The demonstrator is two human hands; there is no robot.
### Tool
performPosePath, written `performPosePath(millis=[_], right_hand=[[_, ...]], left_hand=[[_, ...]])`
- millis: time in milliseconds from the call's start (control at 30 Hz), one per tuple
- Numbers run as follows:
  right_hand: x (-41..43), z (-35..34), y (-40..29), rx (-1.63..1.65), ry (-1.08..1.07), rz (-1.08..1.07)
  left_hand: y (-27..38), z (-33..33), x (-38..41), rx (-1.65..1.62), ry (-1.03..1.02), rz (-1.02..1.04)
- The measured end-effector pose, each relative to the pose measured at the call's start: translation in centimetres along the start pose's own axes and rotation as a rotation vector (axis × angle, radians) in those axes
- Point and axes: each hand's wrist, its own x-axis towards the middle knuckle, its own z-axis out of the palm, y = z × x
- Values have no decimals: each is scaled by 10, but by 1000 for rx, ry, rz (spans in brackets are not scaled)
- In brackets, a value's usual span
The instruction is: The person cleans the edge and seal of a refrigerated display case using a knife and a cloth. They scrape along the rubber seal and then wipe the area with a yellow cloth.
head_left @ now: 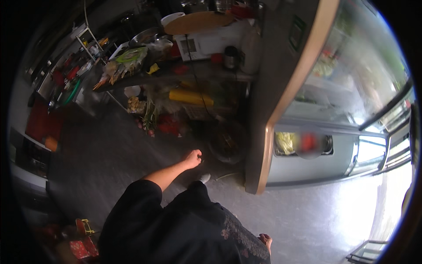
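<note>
My left hand (193, 159) reaches out over the dark floor with its fingers curled; whether anything small is inside it cannot be told. A grey shoe (205, 178) shows just below it. Near the lower right, my right hand (265, 239) hangs beside my patterned black clothing, its fingers bent and partly hidden. Neither hand touches a surface. Beyond the left hand, a round dark bin or basin (227, 142) stands on the floor beside the wall end. Spring onions (150, 117) hang or lie at the low shelf, close to a red plastic bag (169, 125).
A cluttered counter (122, 82) holds skewers, a microwave oven (207, 44) and a round wooden board (197, 22). The wood-edged wall end (263, 158) stands to the right, beside a glass-fronted cabinet (310, 171) with food trays. Red stools or boxes lie at lower left.
</note>
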Motion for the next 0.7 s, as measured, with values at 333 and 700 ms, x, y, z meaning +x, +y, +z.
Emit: performPosePath(millis=[333,700], right_hand=[[49,174,-112,-321,-205,-217],[40,319,-284,-41,-268,-88]], left_hand=[[-131,-229,236,113,350,-93],[-214,-361,467,-817,733,-705]])
